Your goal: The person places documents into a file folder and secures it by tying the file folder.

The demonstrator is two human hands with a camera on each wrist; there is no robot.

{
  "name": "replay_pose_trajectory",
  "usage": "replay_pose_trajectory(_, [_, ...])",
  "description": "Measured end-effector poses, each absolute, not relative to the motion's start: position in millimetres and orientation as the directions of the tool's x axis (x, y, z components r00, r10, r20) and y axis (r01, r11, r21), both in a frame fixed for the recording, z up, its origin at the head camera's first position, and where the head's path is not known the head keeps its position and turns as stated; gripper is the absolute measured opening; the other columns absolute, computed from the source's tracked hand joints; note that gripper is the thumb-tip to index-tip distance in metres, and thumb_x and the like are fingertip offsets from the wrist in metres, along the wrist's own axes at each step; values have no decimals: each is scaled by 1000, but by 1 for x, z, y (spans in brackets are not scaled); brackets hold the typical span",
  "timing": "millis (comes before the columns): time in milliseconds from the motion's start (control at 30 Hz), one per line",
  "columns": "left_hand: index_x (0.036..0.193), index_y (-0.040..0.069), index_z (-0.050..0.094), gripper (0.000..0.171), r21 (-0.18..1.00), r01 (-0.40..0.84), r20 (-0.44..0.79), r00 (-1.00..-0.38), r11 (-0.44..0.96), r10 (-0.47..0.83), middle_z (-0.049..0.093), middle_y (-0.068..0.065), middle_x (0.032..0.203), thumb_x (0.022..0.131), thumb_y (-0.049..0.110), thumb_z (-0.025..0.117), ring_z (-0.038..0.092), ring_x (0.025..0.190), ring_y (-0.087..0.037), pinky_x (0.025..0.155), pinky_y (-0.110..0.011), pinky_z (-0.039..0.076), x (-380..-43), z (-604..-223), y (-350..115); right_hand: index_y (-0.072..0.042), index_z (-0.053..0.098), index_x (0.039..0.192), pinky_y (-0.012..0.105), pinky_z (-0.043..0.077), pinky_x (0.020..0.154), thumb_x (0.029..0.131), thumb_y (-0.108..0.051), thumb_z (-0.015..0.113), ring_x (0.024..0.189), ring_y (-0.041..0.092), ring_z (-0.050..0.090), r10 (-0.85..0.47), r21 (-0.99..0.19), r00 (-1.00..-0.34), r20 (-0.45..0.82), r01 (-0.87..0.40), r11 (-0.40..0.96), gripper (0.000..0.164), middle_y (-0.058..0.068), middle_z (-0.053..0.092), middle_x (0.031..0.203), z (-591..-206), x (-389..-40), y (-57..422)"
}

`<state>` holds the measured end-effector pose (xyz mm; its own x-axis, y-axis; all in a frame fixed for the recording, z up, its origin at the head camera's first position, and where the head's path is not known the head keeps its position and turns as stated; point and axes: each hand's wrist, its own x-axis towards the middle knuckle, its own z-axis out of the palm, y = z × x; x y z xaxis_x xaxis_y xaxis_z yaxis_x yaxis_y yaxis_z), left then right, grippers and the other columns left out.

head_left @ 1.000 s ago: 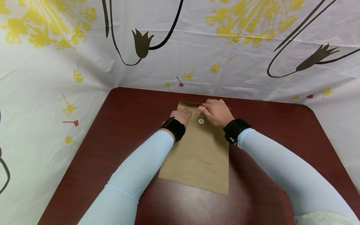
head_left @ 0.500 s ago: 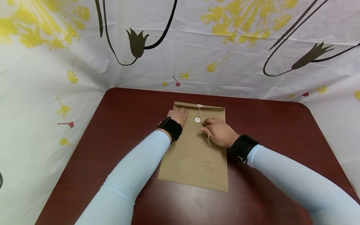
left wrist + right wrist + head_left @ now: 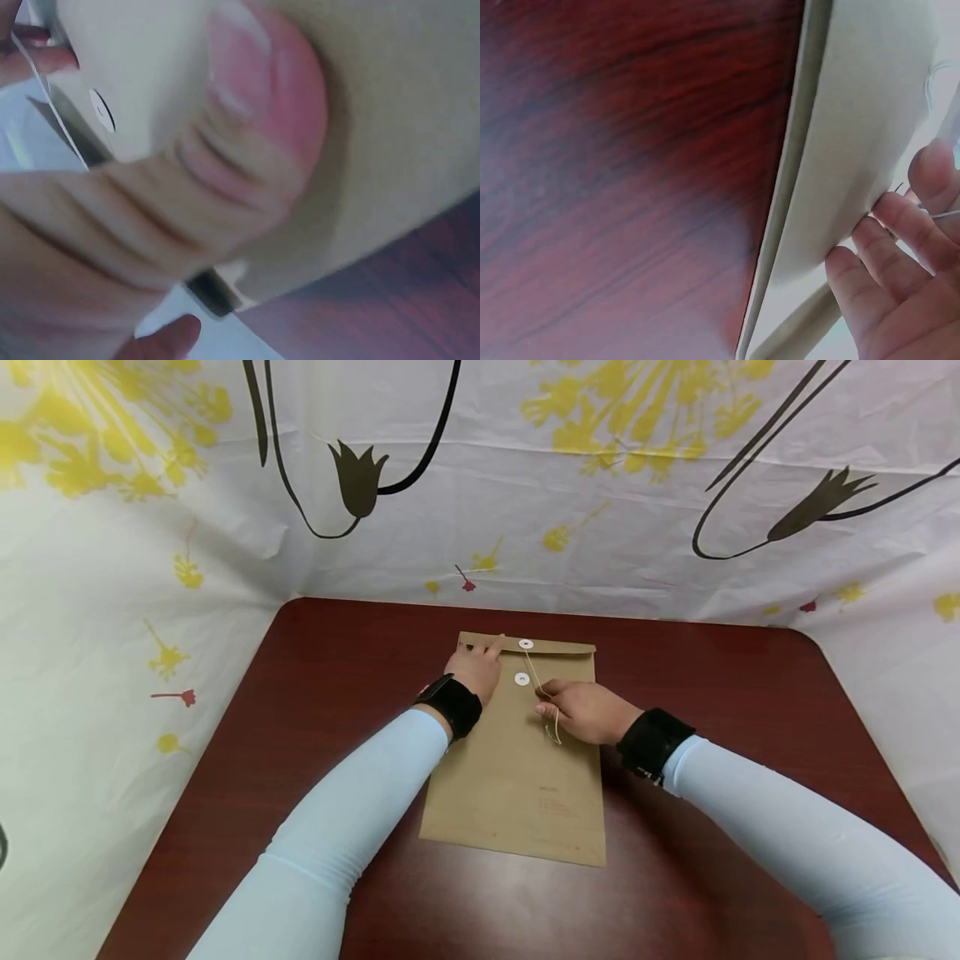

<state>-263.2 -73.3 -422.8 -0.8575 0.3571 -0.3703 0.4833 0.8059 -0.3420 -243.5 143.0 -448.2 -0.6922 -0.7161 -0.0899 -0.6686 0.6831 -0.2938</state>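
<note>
A brown paper envelope [image 3: 510, 802] lies flat on the table, its narrow flap [image 3: 572, 648] folded down at the far end. One white button [image 3: 526, 644] sits on the flap, another white button [image 3: 522, 678] on the body just below. From the flap's button a thin pale string [image 3: 532, 670] runs to my right hand [image 3: 592, 712], which pinches it; the loose end dangles below the fingers. My left hand [image 3: 476, 672] rests on the envelope's far left part, fingers extended over the flap. Its thumb [image 3: 255, 112] lies on the paper in the left wrist view.
The dark red wooden table [image 3: 330, 693] extends around the envelope on all sides. White cloth [image 3: 420, 552] with yellow and dark flower prints hangs along the back and sides. Small red print [image 3: 553, 806] marks the envelope's near half.
My right hand has come from the far edge down and right, drawing the string out from the flap. My left fingers have shifted onto the folded flap.
</note>
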Motion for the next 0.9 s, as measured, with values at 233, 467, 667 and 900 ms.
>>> replay_pose_trajectory(233, [155, 6, 29, 114, -184, 577, -429, -776, 796, 463, 24, -13, 164, 66, 32, 95, 32, 148, -28, 116, -40, 35, -273, -422, -93, -6, 73, 115, 45, 47, 103, 107, -37, 46, 121, 27, 62, -703, -336, -702, -111, -639, 692, 42, 11, 61, 134, -448, -242, 142])
replay_pose_trajectory(467, [157, 12, 25, 132, -127, 576, -397, -775, 807, 491, 35, -9, 157, 52, 31, 102, 44, 138, -27, 107, -40, 45, -270, -412, -93, -8, 70, 122, 47, 46, 105, 107, -38, 46, 130, 27, 55, -692, -387, -720, -57, -623, 680, 41, 11, 49, 149, -443, -240, 145])
replay_pose_trajectory(667, [158, 13, 28, 124, -147, 550, -393, -795, 822, 462, 38, -8, 152, 58, 26, 100, 44, 135, -27, 104, -41, 47, -269, -412, -90, -9, 68, 109, 41, 49, 86, 108, -35, 44, 91, 20, 63, -572, -549, -820, -26, -467, 693, 35, 4, 67, 96, -442, -242, 147])
replay_pose_trajectory(900, [153, 9, 34, 115, -135, 529, -390, -806, 838, 446, 40, -9, 150, 60, 27, 99, 47, 131, -27, 103, -41, 48, -269, -415, -91, -7, 56, 135, 34, 43, 63, 106, -25, 47, 64, 19, 53, -346, -533, -929, -135, -226, 816, 35, 9, 66, 81, -444, -253, 150])
